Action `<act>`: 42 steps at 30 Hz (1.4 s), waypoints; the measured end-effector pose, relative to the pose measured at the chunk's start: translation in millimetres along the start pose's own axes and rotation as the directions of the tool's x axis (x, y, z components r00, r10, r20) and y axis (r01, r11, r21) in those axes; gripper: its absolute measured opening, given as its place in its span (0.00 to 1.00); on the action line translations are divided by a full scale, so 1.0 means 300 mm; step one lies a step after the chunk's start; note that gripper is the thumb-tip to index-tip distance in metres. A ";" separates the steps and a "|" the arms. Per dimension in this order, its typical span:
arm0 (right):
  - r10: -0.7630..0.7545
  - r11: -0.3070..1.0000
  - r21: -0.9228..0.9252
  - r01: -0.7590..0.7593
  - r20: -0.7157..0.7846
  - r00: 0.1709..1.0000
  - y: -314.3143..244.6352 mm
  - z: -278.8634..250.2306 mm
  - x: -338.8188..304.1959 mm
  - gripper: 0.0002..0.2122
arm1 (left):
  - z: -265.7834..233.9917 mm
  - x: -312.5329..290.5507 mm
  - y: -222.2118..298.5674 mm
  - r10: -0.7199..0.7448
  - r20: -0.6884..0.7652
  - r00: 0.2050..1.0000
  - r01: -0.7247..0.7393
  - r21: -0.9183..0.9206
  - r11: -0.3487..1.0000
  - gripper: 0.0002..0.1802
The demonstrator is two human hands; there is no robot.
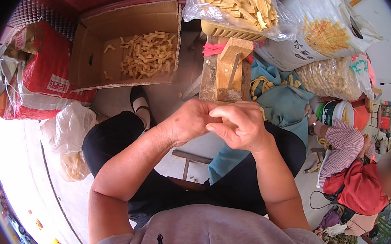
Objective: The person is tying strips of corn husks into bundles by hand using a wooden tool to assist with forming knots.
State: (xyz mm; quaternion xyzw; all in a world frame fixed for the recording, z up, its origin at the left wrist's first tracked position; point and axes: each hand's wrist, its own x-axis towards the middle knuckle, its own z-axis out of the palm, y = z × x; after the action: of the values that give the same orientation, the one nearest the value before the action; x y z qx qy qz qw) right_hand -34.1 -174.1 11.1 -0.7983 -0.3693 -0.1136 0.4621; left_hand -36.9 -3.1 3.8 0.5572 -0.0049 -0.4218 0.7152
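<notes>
My left hand (190,121) and my right hand (244,126) meet in front of me, above my lap. Both have curled fingers, with the fingertips pressed together. Whatever they hold between them, if anything, is hidden by the fingers. Just beyond them a wooden block (225,74) with a dark upright strip along it stands on a worn wooden bench (208,71). Beside the bench, to the right, a blue-green cloth (280,102) drapes across my leg, with several pale yellow strips (261,85) lying on it.
A cardboard box (96,42) holds many short knotted yellow pieces. Flat yellow strips (240,4) fill a plastic-lined basket (231,30). White sack (311,28) and bag of pieces (330,80) stand right; red sack (51,65) left. Another person (361,183) sits at right.
</notes>
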 end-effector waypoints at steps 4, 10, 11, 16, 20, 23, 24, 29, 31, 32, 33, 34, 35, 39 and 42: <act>0.104 0.990 0.112 -0.089 -0.132 0.986 -0.009 -0.089 0.012 0.07 | 0.040 -0.082 0.047 -0.061 0.567 0.821 0.001 0.106 0.994 0.18; 0.557 0.795 0.298 -0.528 -0.016 0.830 -0.039 -0.003 -0.013 0.05 | -0.007 -0.087 0.085 0.599 0.204 0.775 -0.559 0.664 0.497 0.29; 0.662 0.625 0.410 -0.664 0.171 0.730 -0.036 0.010 -0.027 0.04 | -0.025 -0.080 0.088 0.610 0.240 0.755 -0.544 0.749 0.379 0.27; 0.546 -0.298 0.724 -0.623 0.664 0.510 -0.061 0.069 -0.022 0.02 | -0.052 -0.077 0.098 0.673 0.375 0.638 -0.527 0.849 0.027 0.19; 0.661 -0.145 0.875 -0.461 0.433 0.613 -0.043 0.098 -0.059 0.02 | -0.026 -0.053 0.055 0.848 0.302 0.435 -0.483 0.873 -0.064 0.15; 0.807 0.085 0.870 -0.485 0.225 0.545 -0.052 0.044 -0.009 0.05 | -0.030 -0.047 0.065 0.900 0.186 0.393 -0.275 0.958 -0.078 0.11; 0.820 0.252 0.811 -0.528 0.111 0.562 -0.056 0.046 -0.008 0.06 | -0.025 -0.049 0.057 0.879 0.091 0.467 -0.295 0.954 0.058 0.11; 0.647 0.728 0.274 -0.628 0.026 0.762 -0.056 0.045 -0.031 0.08 | -0.033 -0.049 0.013 0.615 -0.058 0.786 -0.253 0.878 0.407 0.07; 0.417 0.908 -0.029 -0.419 -0.043 0.908 -0.045 0.081 -0.041 0.08 | -0.019 -0.047 -0.002 0.629 -0.022 0.777 -0.229 0.921 0.316 0.07; 0.440 0.893 -0.100 -0.439 -0.010 0.898 -0.048 0.083 -0.042 0.08 | -0.018 -0.046 -0.004 0.644 -0.002 0.765 -0.255 0.917 0.305 0.06; 0.465 0.874 -0.171 -0.455 0.022 0.885 -0.056 0.080 -0.035 0.09 | -0.019 -0.045 -0.005 0.660 0.018 0.751 -0.281 0.913 0.294 0.05; 0.491 0.851 -0.244 -0.465 0.053 0.870 -0.062 0.075 -0.034 0.09 | -0.015 -0.045 0.000 0.677 0.038 0.735 -0.309 0.907 0.285 0.04; 0.487 0.847 -0.271 -0.457 0.055 0.871 -0.045 0.079 -0.043 0.12 | -0.015 -0.053 0.020 0.658 0.068 0.750 -0.325 0.905 0.276 0.04; 0.721 0.367 0.592 -0.718 0.307 0.621 -0.060 0.042 -0.029 0.21 | -0.030 -0.074 0.067 0.611 -0.092 0.786 -0.511 0.461 0.726 0.05; 0.567 0.046 0.685 -0.727 0.581 0.583 -0.051 -0.018 -0.051 0.23 | -0.063 -0.082 0.081 0.583 -0.321 0.746 -0.630 -0.059 0.774 0.07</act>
State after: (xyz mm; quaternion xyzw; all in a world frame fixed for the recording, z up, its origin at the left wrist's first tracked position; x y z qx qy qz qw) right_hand -54.5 -181.4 16.0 -0.5068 -0.0010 0.3807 0.7735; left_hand -29.4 27.5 27.5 0.5191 -0.0485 -0.0799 0.8496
